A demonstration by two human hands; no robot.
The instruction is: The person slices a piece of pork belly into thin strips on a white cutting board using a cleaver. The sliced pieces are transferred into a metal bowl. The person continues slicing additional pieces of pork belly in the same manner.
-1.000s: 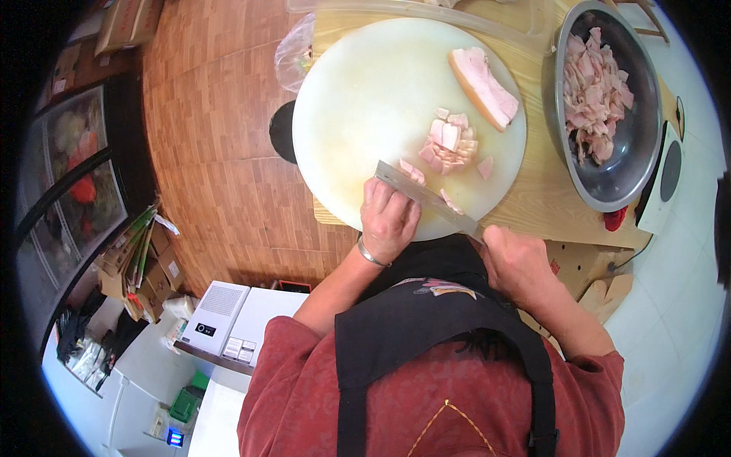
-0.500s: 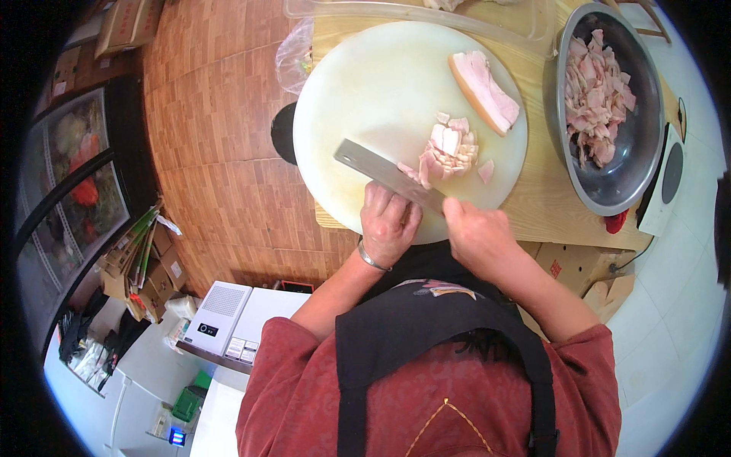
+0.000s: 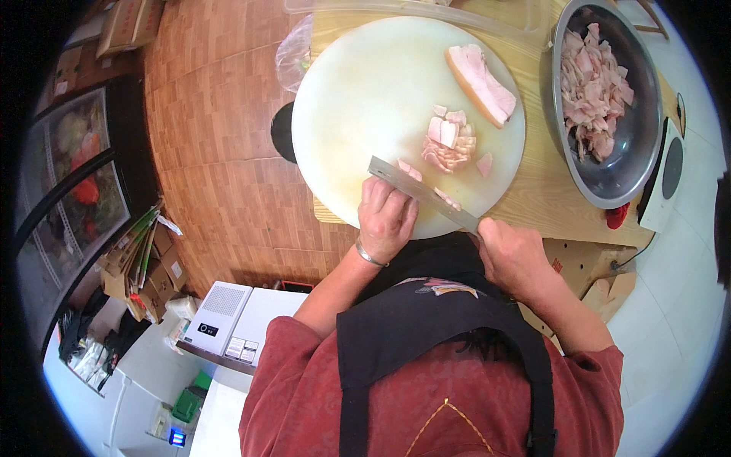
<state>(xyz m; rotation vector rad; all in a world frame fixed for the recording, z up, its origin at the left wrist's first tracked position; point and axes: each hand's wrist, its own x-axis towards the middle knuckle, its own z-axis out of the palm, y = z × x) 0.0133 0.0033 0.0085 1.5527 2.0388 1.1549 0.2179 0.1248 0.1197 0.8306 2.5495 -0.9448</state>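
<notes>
Half a second earlier I had watched the cleaver (image 3: 424, 195) reach well out across the round white cutting board (image 3: 358, 99); now it was drawn back toward me, and the right hand (image 3: 512, 253) had moved off to the board's near right edge. With that, a few pork slivers (image 3: 448, 199) showed on the far side of the blade, where that hand had covered the spot. I judged it a back-pull in the slicing, with work left: the pork slab (image 3: 481, 84) lay in one piece by the board's far right edge, and the pile of cut pork (image 3: 449, 143) sat between it and the blade.

The right hand was closed around the handle, its forearm angling in from my lower right. The left hand (image 3: 388, 218) rested at the board's near edge, fingers curled and knuckles up beside the blade's front end. I couldn't tell whether it pinched any meat underneath, or whether the fingers touched the steel. The two hands were apart, the blade spanning between them.

Beyond the board's right edge, the steel bowl (image 3: 633, 167) stood on the table (image 3: 534, 177), partly filled with pork slices (image 3: 594, 99).
</notes>
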